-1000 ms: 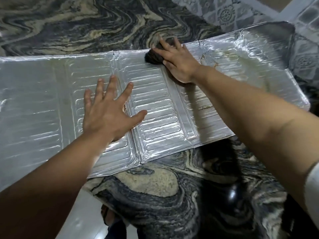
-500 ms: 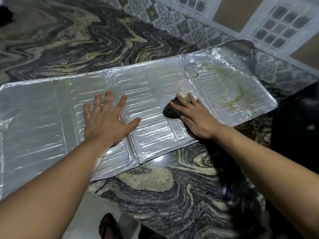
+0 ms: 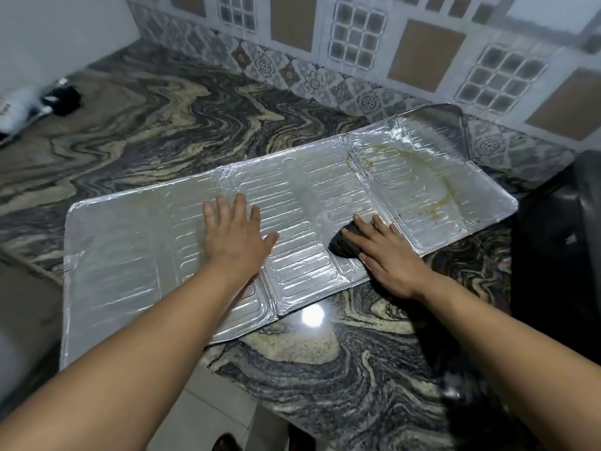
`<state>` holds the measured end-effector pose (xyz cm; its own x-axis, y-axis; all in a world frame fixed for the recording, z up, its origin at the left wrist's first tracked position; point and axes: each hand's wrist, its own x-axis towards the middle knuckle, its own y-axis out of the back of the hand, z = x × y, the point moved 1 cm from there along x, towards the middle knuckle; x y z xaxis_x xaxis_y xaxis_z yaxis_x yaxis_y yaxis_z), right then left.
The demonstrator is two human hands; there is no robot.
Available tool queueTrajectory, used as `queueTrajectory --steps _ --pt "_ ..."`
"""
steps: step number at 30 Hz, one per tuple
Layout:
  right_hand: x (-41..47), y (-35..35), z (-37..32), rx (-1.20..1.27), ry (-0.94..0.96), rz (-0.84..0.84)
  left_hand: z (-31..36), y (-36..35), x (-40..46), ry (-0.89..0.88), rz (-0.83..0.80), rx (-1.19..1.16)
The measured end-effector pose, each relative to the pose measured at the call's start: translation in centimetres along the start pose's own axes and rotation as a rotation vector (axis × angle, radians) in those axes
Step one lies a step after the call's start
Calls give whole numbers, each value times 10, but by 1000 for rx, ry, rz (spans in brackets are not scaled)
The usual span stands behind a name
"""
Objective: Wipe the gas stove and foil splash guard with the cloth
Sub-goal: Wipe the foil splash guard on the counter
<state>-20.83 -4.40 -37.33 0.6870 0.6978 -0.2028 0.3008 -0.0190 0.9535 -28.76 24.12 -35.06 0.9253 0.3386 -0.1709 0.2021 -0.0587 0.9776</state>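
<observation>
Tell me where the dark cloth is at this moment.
In the head view, the cloth lies under the right hand, on the foil splash guard near its front edge.

A swirled grey and cream marble counter [image 3: 182, 125] fills most of the view. Patterned wall tiles [image 3: 357, 60] run along its far edge from 11 to 2 o'clock. At 9 o'clock lie a white object [image 3: 13, 113] and, just beside it, a small black object [image 3: 63, 97], both blurred.
</observation>
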Motion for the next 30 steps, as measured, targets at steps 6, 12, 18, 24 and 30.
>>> queueTrajectory --steps 6,12,18,24,30 --pt "1 5 2 5 68 -9 75 -6 8 -100 12 -369" --pt "2 25 25 -227 148 -39 99 -29 7 -68 54 -341" --pt "11 51 39 -65 -59 -133 102 -27 11 -61 68 -327" --pt "11 23 -11 243 -458 152 102 -27 10 -62 75 -326" --pt "25 -3 -26 170 -620 215 100 -28 10 -73 88 -334"
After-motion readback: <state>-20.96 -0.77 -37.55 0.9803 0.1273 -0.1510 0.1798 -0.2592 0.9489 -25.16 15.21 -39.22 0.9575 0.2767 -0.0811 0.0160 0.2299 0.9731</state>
